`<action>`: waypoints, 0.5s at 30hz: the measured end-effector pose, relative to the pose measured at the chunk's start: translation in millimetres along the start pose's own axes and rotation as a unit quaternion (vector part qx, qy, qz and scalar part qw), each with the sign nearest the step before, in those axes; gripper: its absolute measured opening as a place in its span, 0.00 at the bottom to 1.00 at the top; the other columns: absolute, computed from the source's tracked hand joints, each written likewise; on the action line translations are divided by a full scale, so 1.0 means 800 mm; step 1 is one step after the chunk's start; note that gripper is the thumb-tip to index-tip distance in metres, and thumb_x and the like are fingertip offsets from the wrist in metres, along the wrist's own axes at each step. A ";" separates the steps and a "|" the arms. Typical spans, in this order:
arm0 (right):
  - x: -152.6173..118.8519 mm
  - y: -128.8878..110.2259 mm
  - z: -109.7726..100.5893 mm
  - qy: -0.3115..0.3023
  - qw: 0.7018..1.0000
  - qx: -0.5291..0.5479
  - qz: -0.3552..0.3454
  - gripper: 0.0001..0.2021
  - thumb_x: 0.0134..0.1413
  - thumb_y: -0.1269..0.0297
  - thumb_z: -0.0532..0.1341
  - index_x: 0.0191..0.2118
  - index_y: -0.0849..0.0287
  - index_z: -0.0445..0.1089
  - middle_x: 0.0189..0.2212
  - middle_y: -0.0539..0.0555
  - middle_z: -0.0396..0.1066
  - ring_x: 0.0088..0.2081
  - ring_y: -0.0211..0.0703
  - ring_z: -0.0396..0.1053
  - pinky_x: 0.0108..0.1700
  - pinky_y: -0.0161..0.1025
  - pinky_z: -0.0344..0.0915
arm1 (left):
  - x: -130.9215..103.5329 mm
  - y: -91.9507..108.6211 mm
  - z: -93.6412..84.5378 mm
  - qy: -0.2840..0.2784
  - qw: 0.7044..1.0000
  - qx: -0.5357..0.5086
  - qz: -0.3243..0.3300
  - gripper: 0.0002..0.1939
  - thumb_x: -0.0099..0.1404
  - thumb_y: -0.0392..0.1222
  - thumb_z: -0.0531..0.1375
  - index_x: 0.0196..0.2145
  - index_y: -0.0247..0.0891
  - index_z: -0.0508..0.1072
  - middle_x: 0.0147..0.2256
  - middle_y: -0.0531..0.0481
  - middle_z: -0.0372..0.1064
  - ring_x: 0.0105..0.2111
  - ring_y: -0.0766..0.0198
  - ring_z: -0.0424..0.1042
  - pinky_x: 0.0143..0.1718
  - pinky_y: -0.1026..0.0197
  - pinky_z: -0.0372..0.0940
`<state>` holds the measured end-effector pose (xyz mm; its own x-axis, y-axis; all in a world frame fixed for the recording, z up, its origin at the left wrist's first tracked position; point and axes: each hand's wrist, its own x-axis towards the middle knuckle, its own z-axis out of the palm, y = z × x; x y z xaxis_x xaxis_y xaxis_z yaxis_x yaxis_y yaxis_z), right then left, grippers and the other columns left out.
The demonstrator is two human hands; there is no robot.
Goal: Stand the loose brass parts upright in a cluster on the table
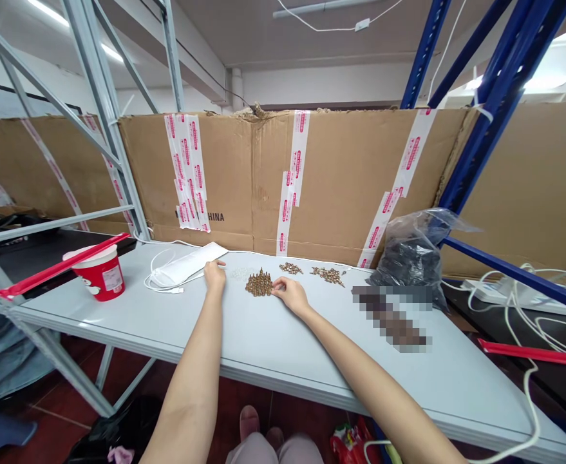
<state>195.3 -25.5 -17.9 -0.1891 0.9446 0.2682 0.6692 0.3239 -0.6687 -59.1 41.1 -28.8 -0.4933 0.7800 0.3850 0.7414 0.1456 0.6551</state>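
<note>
A cluster of small brass-coloured pieces stands in the middle of the pale table, several of them pointing up. At its right edge is my right hand, thumb and fingertips pinched together; what they hold, if anything, is too small to name. My left hand rests left of the cluster, beside the white power strip, its index finger stretched to the right. Between that hand and the cluster lie small clear pieces. Two loose brownish piles, a smaller one and a larger one, lie behind and to the right.
On the table, a red and white bucket stands left and a clear bag with dark contents back right, near a blurred patch. Cardboard walls the rear edge. White cables hang at the right.
</note>
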 end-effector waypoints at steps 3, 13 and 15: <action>0.001 0.003 0.000 -0.006 1.000 0.009 0.007 0.08 0.43 0.64 0.63 0.34 0.55 0.70 0.30 0.47 0.74 0.31 0.38 0.68 0.32 0.33 0.57 | 0.002 -0.002 0.004 -0.004 1.000 -0.010 0.009 0.20 0.47 0.24 0.49 0.34 0.35 0.75 0.34 0.44 0.68 0.39 0.60 0.67 0.45 0.60 0.58; -0.011 -0.006 -0.012 0.000 0.989 -0.089 -0.118 0.06 0.46 0.67 0.63 0.33 0.54 0.70 0.31 0.49 0.71 0.35 0.38 0.65 0.37 0.35 0.53 | 0.004 -0.001 0.007 -0.019 0.999 -0.027 0.001 0.19 0.48 0.24 0.49 0.32 0.36 0.75 0.34 0.46 0.70 0.38 0.61 0.68 0.43 0.61 0.59; -0.013 -0.008 -0.016 -0.003 0.980 -0.133 -0.147 0.05 0.48 0.66 0.62 0.33 0.54 0.71 0.32 0.50 0.70 0.38 0.40 0.65 0.38 0.36 0.51 | 0.004 0.000 0.007 -0.021 0.999 -0.029 0.001 0.19 0.48 0.25 0.49 0.32 0.35 0.75 0.34 0.45 0.71 0.38 0.61 0.68 0.44 0.61 0.59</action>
<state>202.1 -37.9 -7.6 -0.4059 0.8127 0.4180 0.7482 0.5581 -0.3587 -58.6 46.9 -31.1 -0.4717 0.8049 0.3600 0.7143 0.1095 0.6912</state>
